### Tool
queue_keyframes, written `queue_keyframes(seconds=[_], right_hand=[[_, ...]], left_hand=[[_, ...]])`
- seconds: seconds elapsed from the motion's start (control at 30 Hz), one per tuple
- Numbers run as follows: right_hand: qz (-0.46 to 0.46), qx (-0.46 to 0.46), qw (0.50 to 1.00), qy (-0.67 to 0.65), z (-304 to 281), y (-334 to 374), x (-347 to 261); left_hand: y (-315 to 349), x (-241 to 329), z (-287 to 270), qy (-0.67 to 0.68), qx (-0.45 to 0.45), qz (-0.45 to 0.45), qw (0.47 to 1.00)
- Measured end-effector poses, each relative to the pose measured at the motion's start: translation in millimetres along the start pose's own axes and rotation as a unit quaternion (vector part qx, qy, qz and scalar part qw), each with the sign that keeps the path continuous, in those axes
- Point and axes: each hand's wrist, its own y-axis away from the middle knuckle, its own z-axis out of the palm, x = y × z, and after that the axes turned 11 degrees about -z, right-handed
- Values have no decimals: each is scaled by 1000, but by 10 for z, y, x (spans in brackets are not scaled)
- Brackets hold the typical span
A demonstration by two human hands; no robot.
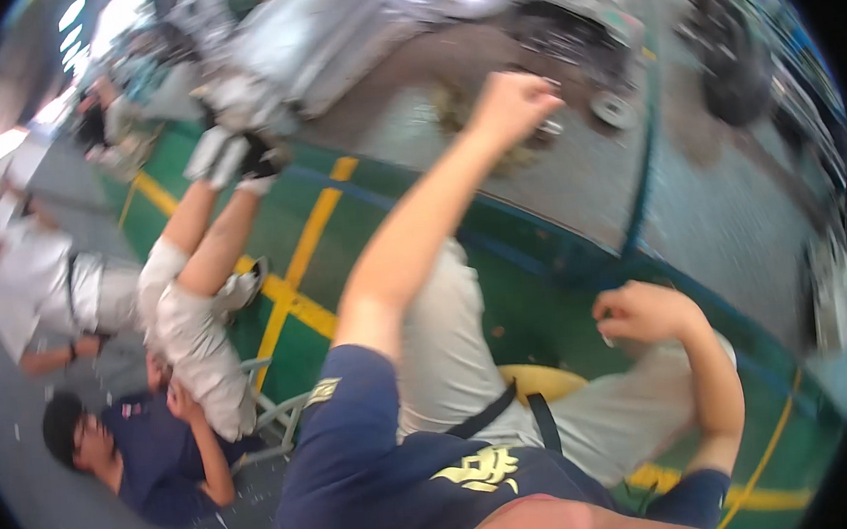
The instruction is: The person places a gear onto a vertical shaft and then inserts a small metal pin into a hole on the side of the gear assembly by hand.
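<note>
Left hand [515,106] curls closed over the table [578,203], silver bit [552,129] at its 4 o'clock, disc [601,111] at 3, likely kept close for reach; right hand [648,310] half-curls at 5, can't tell whether either grip holds anything.

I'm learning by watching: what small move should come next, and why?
Perhaps bring the right hand forward: it is back near the right leg, while the left hand is out over the grey work surface, near a ring-shaped part.
</note>
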Motion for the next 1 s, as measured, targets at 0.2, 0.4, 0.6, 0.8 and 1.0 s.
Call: queue_keyframes(seconds=[0.2, 0.4, 0.6, 0.8, 1.0], right_hand=[[-123, 286, 947, -75, -363, -166, -542], [-109, 400, 908, 54, -1081, -697, -735], [-111, 473, 849, 210, -1359, -1293, -461], [-65, 390, 870, 296, -1556, -1537, -232], [-118, 488, 793, 344, -1693, -1711, -58]], left_hand=[[90, -139, -68, -8, 28, 42, 999], [165, -310, 125, -12, 24, 5, 1000], [121, -257, 172, -5, 21, -2, 1000], [105, -235, 154, 18, 16, -33, 999], [84, -234, 127, -31, 5, -34, 999]])
